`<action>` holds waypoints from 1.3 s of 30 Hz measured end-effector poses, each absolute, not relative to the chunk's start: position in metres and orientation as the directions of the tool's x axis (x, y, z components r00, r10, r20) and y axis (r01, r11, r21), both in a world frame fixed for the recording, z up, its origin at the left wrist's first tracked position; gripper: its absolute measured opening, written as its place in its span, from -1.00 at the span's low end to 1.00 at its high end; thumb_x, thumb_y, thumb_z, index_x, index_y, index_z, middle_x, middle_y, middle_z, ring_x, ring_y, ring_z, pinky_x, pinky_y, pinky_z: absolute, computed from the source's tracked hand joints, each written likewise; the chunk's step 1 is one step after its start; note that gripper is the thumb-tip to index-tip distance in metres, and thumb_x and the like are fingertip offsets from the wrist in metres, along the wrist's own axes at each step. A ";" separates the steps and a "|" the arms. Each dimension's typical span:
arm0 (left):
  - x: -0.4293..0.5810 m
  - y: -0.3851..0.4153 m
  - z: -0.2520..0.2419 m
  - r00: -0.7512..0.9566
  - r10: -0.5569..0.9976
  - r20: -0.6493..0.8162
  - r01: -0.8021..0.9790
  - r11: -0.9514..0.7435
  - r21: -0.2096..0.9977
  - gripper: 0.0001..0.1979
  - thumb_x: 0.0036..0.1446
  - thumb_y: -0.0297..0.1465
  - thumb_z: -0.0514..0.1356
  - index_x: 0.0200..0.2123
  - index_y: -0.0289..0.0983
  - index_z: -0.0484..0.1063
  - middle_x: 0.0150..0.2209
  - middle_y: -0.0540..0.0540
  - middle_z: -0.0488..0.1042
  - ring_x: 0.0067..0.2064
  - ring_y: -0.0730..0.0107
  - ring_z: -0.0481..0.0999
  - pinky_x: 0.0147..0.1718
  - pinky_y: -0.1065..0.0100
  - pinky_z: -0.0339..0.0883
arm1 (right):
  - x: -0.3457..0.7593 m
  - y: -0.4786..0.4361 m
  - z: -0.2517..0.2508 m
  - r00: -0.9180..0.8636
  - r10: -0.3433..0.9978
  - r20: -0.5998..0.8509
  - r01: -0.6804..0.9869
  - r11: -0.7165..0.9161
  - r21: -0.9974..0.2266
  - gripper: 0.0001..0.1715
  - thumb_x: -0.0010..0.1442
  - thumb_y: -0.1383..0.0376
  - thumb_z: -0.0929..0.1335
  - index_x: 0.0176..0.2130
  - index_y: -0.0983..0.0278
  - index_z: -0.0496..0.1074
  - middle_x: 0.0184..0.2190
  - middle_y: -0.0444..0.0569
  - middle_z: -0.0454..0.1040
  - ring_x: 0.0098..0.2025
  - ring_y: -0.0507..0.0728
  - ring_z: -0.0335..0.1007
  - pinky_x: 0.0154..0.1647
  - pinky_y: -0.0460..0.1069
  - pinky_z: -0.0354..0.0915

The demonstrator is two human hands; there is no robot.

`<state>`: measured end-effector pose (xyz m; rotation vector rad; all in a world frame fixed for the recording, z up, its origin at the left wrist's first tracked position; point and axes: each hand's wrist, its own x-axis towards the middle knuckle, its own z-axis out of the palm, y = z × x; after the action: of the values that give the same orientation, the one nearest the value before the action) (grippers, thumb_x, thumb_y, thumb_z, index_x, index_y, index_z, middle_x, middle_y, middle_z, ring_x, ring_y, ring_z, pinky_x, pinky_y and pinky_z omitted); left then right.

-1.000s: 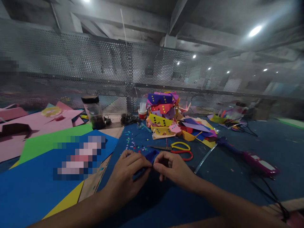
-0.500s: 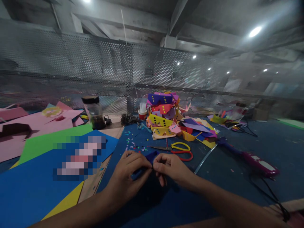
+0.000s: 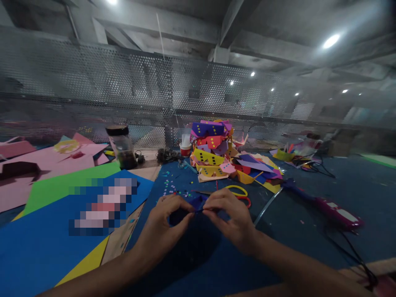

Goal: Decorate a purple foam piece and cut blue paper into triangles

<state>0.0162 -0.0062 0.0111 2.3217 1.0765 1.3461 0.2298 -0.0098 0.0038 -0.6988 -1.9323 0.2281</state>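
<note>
My left hand (image 3: pixel 167 225) and my right hand (image 3: pixel 232 218) meet in the middle of the view, thumbs and fingertips pinched on the near edge of a dark blue folded paper piece (image 3: pixel 198 203). Much of this piece is hidden by my fingers and shadow. Just behind my right hand lie scissors (image 3: pixel 237 189) with a yellow and a red handle loop, partly covered by the hand. Tiny coloured paper bits (image 3: pixel 169 188) are scattered behind my left hand.
A pile of dotted, folded paper pieces (image 3: pixel 208 160) stands at the back. Blue sheets (image 3: pixel 37 243) and a lidded jar (image 3: pixel 125 148) are at left. To the right lie a purple glue gun (image 3: pixel 337 214), its black cable (image 3: pixel 355 251) and a clear stick (image 3: pixel 267 206).
My right hand has risen and turned, now pinching the blue paper's edge and covering part of the scissors. My left fingertips have shifted slightly up and left, leaving a small gap between the hands.
</note>
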 end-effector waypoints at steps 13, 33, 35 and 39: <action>0.018 -0.007 0.007 0.314 0.692 0.651 0.427 -0.715 0.554 -0.91 0.15 -0.49 0.27 -0.36 -0.18 0.50 -0.39 0.05 0.56 -0.30 0.32 0.51 -0.21 0.27 0.29 | 0.232 -0.009 0.005 -0.495 0.400 0.771 0.525 0.845 -0.101 -0.81 0.31 0.33 0.42 -0.05 0.25 0.45 -0.20 0.02 0.56 -0.13 0.16 0.46 -0.07 0.08 0.37; 0.018 -0.006 0.007 0.396 0.572 0.718 0.425 -0.808 0.408 -0.86 0.19 -0.55 0.25 -0.31 -0.18 0.48 -0.38 0.07 0.57 -0.31 0.37 0.52 -0.12 0.21 0.20 | 0.229 -0.010 0.005 -0.489 0.434 0.757 0.530 0.837 -0.137 -0.89 0.30 0.39 0.39 -0.14 0.25 0.47 -0.24 -0.01 0.56 -0.19 0.13 0.47 -0.15 0.02 0.37; 0.017 -0.006 0.007 0.397 0.563 0.724 0.429 -0.812 0.396 -0.85 0.18 -0.56 0.24 -0.31 -0.17 0.48 -0.38 0.08 0.57 -0.32 0.37 0.51 -0.12 0.21 0.20 | 0.228 -0.009 0.004 -0.486 0.436 0.758 0.532 0.835 -0.139 -0.88 0.28 0.40 0.39 -0.15 0.25 0.46 -0.24 -0.01 0.55 -0.19 0.12 0.46 -0.15 0.01 0.36; 0.016 -0.005 0.007 0.409 0.553 0.726 0.435 -0.817 0.378 -0.84 0.18 -0.57 0.24 -0.29 -0.18 0.48 -0.39 0.09 0.56 -0.32 0.38 0.51 -0.11 0.22 0.19 | 0.227 -0.009 0.004 -0.480 0.431 0.764 0.530 0.836 -0.139 -0.88 0.26 0.42 0.40 -0.17 0.25 0.45 -0.26 -0.01 0.55 -0.20 0.13 0.46 -0.15 0.01 0.35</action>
<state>0.0164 -0.0055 0.0065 2.5263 0.8912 1.3775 0.2267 -0.0086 0.0045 -0.6999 -2.1459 -0.1449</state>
